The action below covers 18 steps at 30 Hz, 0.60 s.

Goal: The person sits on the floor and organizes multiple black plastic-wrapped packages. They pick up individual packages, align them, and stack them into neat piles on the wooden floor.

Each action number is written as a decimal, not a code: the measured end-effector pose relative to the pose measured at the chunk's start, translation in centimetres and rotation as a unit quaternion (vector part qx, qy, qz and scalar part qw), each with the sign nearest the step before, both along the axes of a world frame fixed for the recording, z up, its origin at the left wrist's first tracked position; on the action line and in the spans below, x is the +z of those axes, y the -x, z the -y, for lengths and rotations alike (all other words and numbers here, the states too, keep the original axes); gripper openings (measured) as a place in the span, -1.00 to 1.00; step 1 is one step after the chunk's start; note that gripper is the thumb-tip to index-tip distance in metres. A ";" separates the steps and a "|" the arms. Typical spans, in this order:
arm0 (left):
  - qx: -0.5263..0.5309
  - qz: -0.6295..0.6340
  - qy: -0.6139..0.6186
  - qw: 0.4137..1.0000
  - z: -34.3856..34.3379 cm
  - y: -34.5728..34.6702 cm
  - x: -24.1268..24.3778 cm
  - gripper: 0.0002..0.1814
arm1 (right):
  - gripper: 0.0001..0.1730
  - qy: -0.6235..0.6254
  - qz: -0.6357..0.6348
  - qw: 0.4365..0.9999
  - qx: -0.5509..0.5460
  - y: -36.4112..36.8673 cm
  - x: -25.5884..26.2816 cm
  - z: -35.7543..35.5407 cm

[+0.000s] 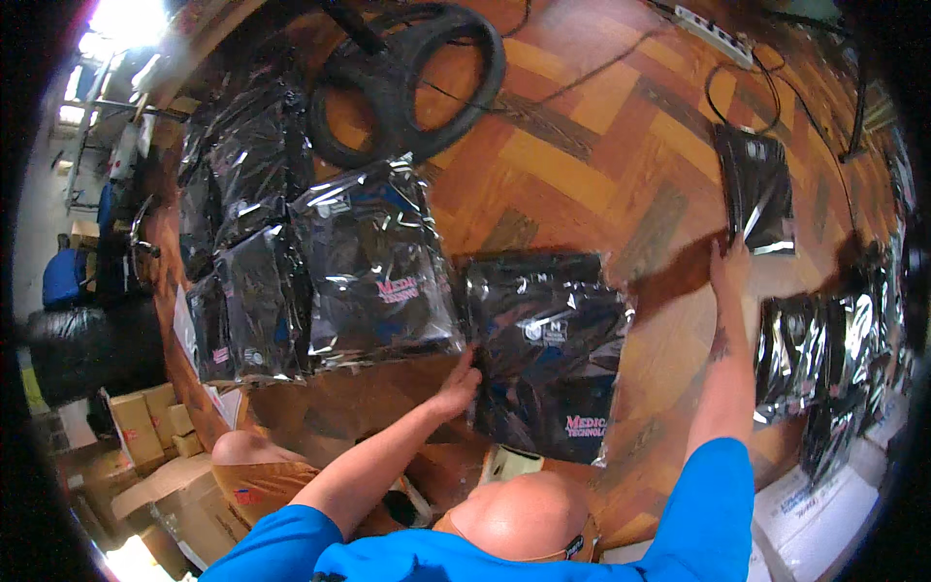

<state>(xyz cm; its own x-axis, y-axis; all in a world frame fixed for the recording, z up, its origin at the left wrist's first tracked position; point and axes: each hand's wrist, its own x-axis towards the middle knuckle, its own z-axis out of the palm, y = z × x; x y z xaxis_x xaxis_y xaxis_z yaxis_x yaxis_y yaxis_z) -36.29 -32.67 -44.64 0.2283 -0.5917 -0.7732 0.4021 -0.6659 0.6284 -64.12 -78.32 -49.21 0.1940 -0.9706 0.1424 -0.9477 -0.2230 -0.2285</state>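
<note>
A folded black garment in a clear plastic bag (545, 385) lies flat on the floor in front of me, with printed lettering on it. My left hand (460, 385) touches its left edge, the index finger extended and the others partly curled; whether they pinch the plastic is unclear. Out to the right, my right hand (729, 268) has its fingers at the near left corner of a smaller-looking black bagged garment (758, 185). To the left, another bagged garment (378, 291) with pink lettering lies beside several more black bagged garments (251, 291).
A black ring-shaped stand base (494, 65) rests beyond the bags. Cables and a white power strip (713, 35) lie at the upper right. Shiny black bags (789, 356) sit by a white box (818, 520). Cardboard boxes (138, 429) are piled at lower left.
</note>
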 end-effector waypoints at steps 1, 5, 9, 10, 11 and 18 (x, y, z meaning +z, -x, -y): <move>0.007 -0.014 0.005 1.000 0.1 -0.1 0.2 -0.27 | -0.46 0.025 -0.074 0.996 -0.029 -0.1 0.0 -1.5; 0.117 -0.183 -0.015 0.976 0.4 -0.3 1.6 -0.21 | -0.66 0.045 -0.128 0.991 -0.007 -0.9 1.1 -9.7; -0.106 0.082 0.082 0.988 0.9 -0.3 2.4 0.01 | -0.82 -0.038 0.089 0.995 -0.019 0.4 4.2 -17.8; -0.111 0.079 0.081 0.987 0.9 0.1 2.5 0.05 | -0.85 -0.066 0.176 0.981 -0.036 0.5 5.5 -19.0; -0.111 0.072 0.044 0.990 1.1 0.1 2.6 0.04 | -0.88 -0.023 0.211 0.976 -0.040 0.3 6.9 -20.2; -0.097 0.157 0.039 0.982 1.7 1.1 1.9 -0.04 | -0.98 -0.179 0.500 0.833 0.156 -2.7 17.5 -31.2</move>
<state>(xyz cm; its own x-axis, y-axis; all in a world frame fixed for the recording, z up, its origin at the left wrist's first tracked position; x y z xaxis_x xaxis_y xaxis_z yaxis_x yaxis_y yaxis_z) -37.41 -34.33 -42.71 0.3251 -0.7017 -0.6340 0.0517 -0.6562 0.7528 -61.42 -47.11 -31.70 0.4041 -0.9096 0.0963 -0.1524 -0.1708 -0.9734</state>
